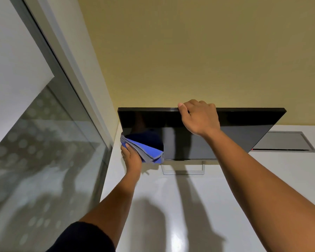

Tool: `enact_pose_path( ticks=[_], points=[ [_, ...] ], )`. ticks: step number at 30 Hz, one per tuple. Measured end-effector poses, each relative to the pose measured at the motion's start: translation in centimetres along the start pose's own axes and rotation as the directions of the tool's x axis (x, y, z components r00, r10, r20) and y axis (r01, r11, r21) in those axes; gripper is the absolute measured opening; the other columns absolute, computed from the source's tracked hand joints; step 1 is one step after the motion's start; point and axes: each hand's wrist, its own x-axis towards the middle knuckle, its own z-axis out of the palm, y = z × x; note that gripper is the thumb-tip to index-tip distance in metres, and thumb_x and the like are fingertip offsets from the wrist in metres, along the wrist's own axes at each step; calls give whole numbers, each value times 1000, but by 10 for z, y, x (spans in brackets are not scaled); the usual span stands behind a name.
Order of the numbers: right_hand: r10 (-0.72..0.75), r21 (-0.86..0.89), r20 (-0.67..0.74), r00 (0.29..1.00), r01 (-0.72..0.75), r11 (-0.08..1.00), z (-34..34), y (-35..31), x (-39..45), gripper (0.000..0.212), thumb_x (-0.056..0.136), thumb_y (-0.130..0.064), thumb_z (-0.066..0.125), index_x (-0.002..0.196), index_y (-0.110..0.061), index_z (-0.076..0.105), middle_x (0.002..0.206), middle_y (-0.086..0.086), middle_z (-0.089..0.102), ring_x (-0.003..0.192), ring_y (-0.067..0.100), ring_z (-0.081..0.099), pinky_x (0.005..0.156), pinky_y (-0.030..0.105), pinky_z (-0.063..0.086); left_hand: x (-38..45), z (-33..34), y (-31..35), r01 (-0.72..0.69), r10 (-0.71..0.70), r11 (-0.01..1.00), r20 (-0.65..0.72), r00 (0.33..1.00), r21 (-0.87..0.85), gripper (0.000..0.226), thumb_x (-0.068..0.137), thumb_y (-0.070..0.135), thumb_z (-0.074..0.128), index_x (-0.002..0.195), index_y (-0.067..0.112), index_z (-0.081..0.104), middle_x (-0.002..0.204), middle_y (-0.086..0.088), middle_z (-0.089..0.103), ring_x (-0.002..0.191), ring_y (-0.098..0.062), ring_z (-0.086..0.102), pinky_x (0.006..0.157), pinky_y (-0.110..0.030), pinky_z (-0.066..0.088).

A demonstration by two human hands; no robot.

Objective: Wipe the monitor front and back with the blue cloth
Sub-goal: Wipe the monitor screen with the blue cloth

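The left hand [130,157] gripped the blue cloth [144,149] against the monitor [235,135] screen's lower-left corner; the right hand [198,118] clasped the monitor's top edge, the unwiped screen stretching rightward.

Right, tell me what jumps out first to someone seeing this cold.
The black monitor stands mid-frame on a white desk against a yellow wall. The right hand grips its top edge, while the left hand presses a blue cloth to the screen's lower left corner. A glass partition fills the left side.
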Motion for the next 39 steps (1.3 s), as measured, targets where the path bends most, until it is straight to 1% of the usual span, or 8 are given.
enact_pose_path(
  ticks=[7, 18, 23, 26, 29, 33, 36, 39],
  points=[
    [8, 1, -16, 1000, -8, 1000, 2, -1, -3, 51, 101, -45, 21, 102, -21, 67, 110, 1, 65, 99, 26, 55, 87, 40, 34, 17, -11, -36, 128, -127, 992, 119, 985, -4, 53, 107, 45, 22, 157, 30, 11, 158, -4, 31, 141, -28, 38, 114, -45, 34],
    [17, 27, 70, 997, -19, 999, -4, 0, -3, 54, 101, -48, 17, 104, -22, 65, 113, 2, 62, 105, 27, 53, 92, 41, 34, 10, -25, -28, 221, -217, 975, 183, 959, 0, 41, 109, 32, 25, 148, 24, 33, 130, -6, 56, 110, -22, 54, 96, -36, 46],
    [22, 18, 98, 995, -24, 1000, -6, 1, -2, 55, 101, -49, 16, 116, -25, 63, 120, 2, 61, 111, 27, 52, 94, 41, 33, 3, -30, -16, 253, -235, 961, 154, 960, -111, 33, 108, 37, 26, 123, 24, 53, 117, -9, 65, 96, -20, 62, 79, -31, 52],
    [26, 17, 103, 994, -28, 999, -5, 0, -2, 55, 101, -48, 16, 114, -24, 63, 120, 3, 61, 110, 27, 53, 94, 41, 33, 3, -31, 5, 209, -189, 967, 140, 972, -144, 35, 108, 38, 27, 119, 23, 55, 106, -6, 67, 88, -18, 63, 65, -30, 52],
    [25, 17, 98, 995, -27, 999, -5, -2, -2, 55, 101, -47, 15, 109, -22, 64, 115, 4, 62, 106, 27, 53, 93, 42, 34, 6, -30, 33, 144, -119, 969, 130, 984, -202, 43, 105, 46, 29, 129, 20, 54, 100, -3, 65, 90, -22, 64, 72, -33, 54],
    [23, 11, 86, 996, -24, 1000, -5, -1, -2, 54, 101, -47, 16, 109, -22, 64, 116, 4, 62, 106, 27, 53, 92, 41, 34, -1, -27, 78, -76, 111, 955, 108, 988, -285, 39, 107, 43, 27, 129, 28, 54, 112, 0, 66, 99, -17, 64, 87, -36, 54],
    [24, 7, 82, 996, -25, 1000, -6, 0, -2, 54, 101, -46, 17, 111, -21, 64, 119, 4, 61, 108, 28, 53, 92, 41, 34, -7, -23, 106, -217, 249, 928, 70, 966, -303, 37, 107, 40, 26, 122, 30, 59, 106, -1, 64, 91, -16, 62, 85, -34, 51],
    [15, 6, 74, 997, -16, 1000, -5, 0, -3, 54, 101, -47, 17, 107, -20, 64, 118, 4, 61, 107, 28, 53, 93, 42, 34, -12, -21, 113, -353, 370, 908, 36, 928, -227, 34, 107, 39, 29, 112, 29, 61, 93, 7, 61, 79, -8, 55, 74, -23, 46]
  ],
)
